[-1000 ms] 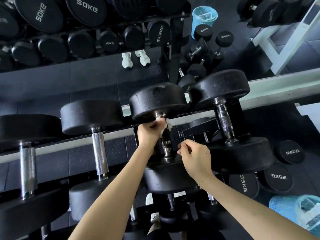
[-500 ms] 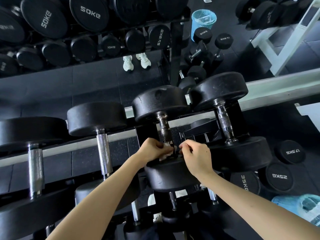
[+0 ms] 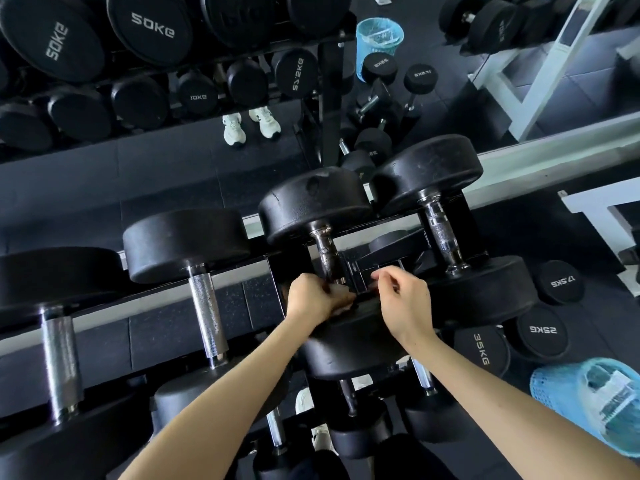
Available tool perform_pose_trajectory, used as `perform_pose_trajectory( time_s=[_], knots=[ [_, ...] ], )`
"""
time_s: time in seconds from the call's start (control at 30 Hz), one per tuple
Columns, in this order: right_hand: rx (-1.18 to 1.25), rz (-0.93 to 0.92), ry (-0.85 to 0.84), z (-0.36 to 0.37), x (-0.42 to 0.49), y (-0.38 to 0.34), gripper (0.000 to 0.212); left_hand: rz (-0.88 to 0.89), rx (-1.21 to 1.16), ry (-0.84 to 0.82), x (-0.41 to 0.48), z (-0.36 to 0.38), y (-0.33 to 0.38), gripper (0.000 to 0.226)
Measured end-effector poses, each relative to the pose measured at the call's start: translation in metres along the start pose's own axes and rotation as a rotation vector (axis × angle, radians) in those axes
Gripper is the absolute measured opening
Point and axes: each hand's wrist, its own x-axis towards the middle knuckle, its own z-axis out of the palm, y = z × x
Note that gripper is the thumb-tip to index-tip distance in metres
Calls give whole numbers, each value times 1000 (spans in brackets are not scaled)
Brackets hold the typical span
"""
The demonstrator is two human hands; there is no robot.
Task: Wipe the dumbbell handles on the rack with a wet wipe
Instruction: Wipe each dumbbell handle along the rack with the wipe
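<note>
**On the rack's top rail, both hands low on one chrome handle**

Nearest the camera, two bare forearms reach in to the middle dumbbell [image 3: 346, 344], a matte black rubber weight with round, scuffed heads. The left hand [image 3: 320, 299] is a fist curled round the lower end of its handle [image 3: 327, 258], a smooth, polished chrome bar that widens to a collar under the far head. The wet wipe is hidden by those fingers. The right hand [image 3: 403, 303] sits just beside it, apart from the bar, with its fingers curled and thumb and forefinger close together. I cannot tell whether they pinch anything.

Toward the rack's [image 3: 104, 308] right end lies a neighbouring dumbbell [image 3: 441, 233] with ringed, knurled chrome. Toward the left end, two more dumbbells show straight, finely knurled steel grips [image 3: 206, 306]. All lie across the black steel rails.

Below the right end, smaller round heads carry pale lettering: "35KG" [image 3: 481, 348], "25KG" [image 3: 542, 329] and "17.5KG" [image 3: 562, 282]. At the lower right corner stands a blue mesh basket [image 3: 554, 393] lined with clear plastic.

Farthest off, large black heads [image 3: 152, 29] read "50KG" in reversed letters, a smaller one "10KG". A pair of white trainers [image 3: 251, 128] stands on the dark rubber floor tiles.
</note>
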Motion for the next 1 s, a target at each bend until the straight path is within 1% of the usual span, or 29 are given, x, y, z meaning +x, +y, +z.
perform_pose_trajectory(
  time_s=[0.07, 0.13, 0.2, 0.3, 0.43, 0.5, 0.57, 0.67, 0.77, 0.8, 0.87, 0.93, 1.0],
  knots=[
    [8, 13, 23, 0, 0, -1, 24, 63, 73, 45, -1, 1, 2, 46],
    [34, 31, 44, 1, -1, -2, 24, 66, 29, 43, 3, 0, 0, 41],
    [50, 63, 65, 1, -1, -1, 24, 15, -104, -24, 6, -2, -6, 30],
    [62, 88, 72, 2, 0, -2, 24, -61, -411, -122, 5, -5, -9, 20],
    [65, 93, 67, 2, 0, -2, 24, -73, -654, -202, 10, -7, -13, 30],
    [69, 104, 59, 2, -1, -2, 24, -51, -706, -284, 15, -12, -14, 33],
    [71, 104, 48, 2, -1, -3, 24, -42, -677, -303, 14, -13, -13, 34],
    [68, 93, 24, 1, 0, -3, 25, -71, -616, -203, 14, -11, -12, 31],
    [74, 87, 14, 2, 1, -1, 25, -31, -528, -176, 7, -11, -7, 41],
    [73, 81, 11, 2, 1, 0, 25, -23, -503, -164, 5, -10, -4, 38],
    [60, 46, 12, 2, 1, 1, 25, -61, -435, -83, 3, -7, -2, 24],
    [44, 4, 17, 2, 2, 2, 25, -94, -240, 7, 1, -1, 2, 23],
    [24, -25, 17, 1, 2, 3, 25, -87, -34, 57, -3, 0, 6, 25]
  ],
)
